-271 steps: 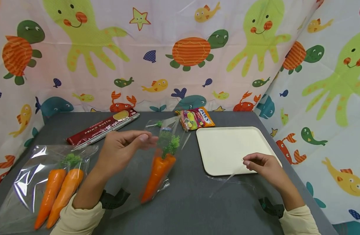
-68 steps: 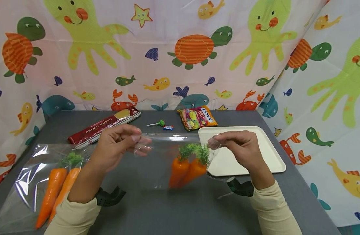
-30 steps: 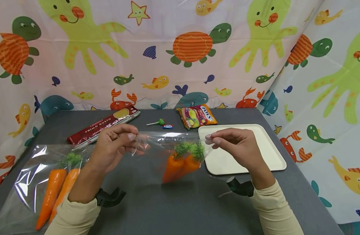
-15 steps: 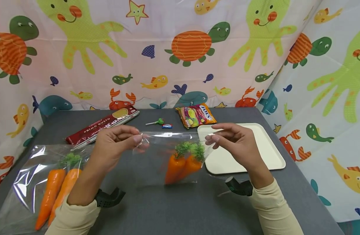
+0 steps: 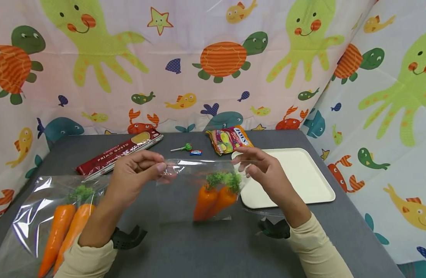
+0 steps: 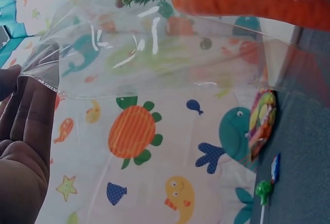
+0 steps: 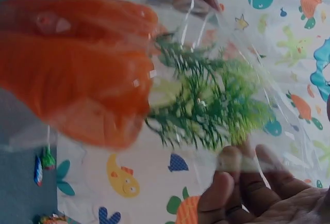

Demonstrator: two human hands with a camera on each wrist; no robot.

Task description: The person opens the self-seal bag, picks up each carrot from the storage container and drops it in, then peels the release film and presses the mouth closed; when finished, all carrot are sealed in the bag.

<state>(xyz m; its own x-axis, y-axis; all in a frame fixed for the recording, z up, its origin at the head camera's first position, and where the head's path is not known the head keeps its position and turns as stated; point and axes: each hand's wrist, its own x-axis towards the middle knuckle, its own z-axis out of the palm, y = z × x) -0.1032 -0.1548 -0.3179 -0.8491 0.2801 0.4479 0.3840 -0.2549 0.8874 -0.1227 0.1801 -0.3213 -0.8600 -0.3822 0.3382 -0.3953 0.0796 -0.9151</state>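
Note:
A clear plastic bag hangs stretched between both hands above the table. Two orange carrots with feathery green tops lie inside, toward its right end. My left hand pinches the upper left corner between thumb and fingers; the left wrist view shows the film gathered at the fingertips. At the upper right corner is my right hand, its fingers loosely curled and more spread, holding the film's edge. In the right wrist view its fingers touch the bag beside the carrot tops; the exact thumb contact is hidden.
Another clear bag with two carrots lies at left, partly behind the left forearm. Farther back are a red biscuit packet, a green lollipop, a small blue wrapped sweet and a candy bag. A cream tray lies at right.
The single carrot bag in the left hand gave way to a bag stretched between both hands. Over the last half second, the right hand's fingers spread and shifted slightly left.

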